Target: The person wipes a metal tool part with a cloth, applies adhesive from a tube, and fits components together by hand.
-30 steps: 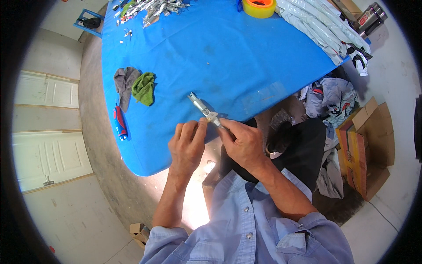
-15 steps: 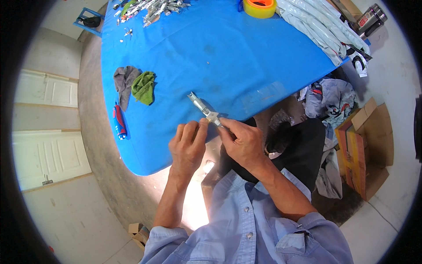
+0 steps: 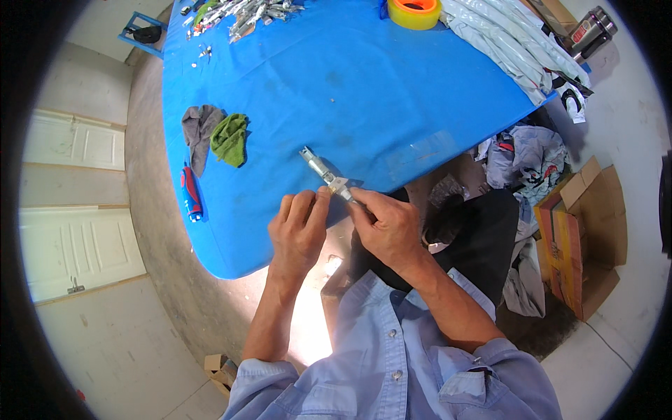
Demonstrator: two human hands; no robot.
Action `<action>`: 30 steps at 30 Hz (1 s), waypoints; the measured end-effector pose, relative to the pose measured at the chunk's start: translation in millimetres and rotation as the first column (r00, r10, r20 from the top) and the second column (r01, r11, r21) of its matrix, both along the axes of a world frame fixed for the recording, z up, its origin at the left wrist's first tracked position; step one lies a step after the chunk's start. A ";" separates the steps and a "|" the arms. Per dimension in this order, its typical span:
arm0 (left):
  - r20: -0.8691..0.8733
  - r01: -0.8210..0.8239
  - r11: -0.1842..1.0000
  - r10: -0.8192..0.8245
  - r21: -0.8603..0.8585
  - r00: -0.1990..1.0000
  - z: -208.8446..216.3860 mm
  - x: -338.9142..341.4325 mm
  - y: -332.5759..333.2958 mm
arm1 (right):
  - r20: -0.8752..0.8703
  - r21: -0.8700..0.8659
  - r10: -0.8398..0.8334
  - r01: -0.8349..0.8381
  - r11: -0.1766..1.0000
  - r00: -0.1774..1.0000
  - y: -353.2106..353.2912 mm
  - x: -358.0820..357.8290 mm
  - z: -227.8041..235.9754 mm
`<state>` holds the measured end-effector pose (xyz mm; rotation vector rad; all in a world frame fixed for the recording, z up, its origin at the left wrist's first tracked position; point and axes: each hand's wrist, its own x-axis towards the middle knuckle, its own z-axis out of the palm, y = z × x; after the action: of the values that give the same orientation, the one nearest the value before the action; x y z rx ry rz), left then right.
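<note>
A slim silver metal fitting (image 3: 319, 166) with a forked far end and a blocky collar points away from me, over the near edge of the blue-covered table (image 3: 280, 91). My right hand (image 3: 388, 227) is closed round its near end, thumb and forefinger pinching it below the collar. My left hand (image 3: 299, 227) is closed too, its fingertips pressed against the fitting's left side by the collar. A small brass-coloured bit shows at those fingertips. The fitting's near tip is hidden in my right hand.
Left on the table lie a grey cloth (image 3: 200, 133), a green cloth (image 3: 229, 140) and a red-and-blue tool handle (image 3: 189, 192). Similar silver parts (image 3: 252, 15) are heaped at the far left. Yellow tape (image 3: 413, 15), plastic bags (image 3: 497, 42) and a flask (image 3: 589, 33) lie far right; a carton (image 3: 584, 238) stands below.
</note>
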<state>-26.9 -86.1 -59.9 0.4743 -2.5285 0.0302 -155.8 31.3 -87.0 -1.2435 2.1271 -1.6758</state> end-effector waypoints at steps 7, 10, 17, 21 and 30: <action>-0.016 0.030 0.999 -0.030 -0.014 0.999 0.4 -0.8 0.4 | -0.011 -0.077 -0.020 0.019 0.997 1.000 -2.5 -1.0 -4.2; 0.008 0.026 0.999 -0.025 -0.032 1.000 -1.2 2.0 -3.6 | -0.001 -0.013 -0.001 0.001 1.000 1.000 -0.8 -0.7 1.1; 0.023 0.054 0.996 -0.052 -0.065 0.998 -1.4 4.3 -2.6 | 0.008 -0.060 -0.008 0.009 0.998 1.000 -2.8 -0.5 -1.6; 0.032 0.051 0.998 -0.049 -0.048 0.998 1.0 2.7 -5.1 | 0.035 -0.008 0.008 -0.008 1.000 0.999 0.3 -0.8 1.7; 0.013 0.065 0.996 -0.064 -0.059 0.998 -0.7 0.4 -3.3 | 0.007 -0.027 0.006 -0.006 1.000 1.000 -0.7 -1.3 -0.4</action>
<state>-26.5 -89.4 -60.6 0.3700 -2.5442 0.0836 -157.1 30.6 -87.4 -1.2475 2.1016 -1.7093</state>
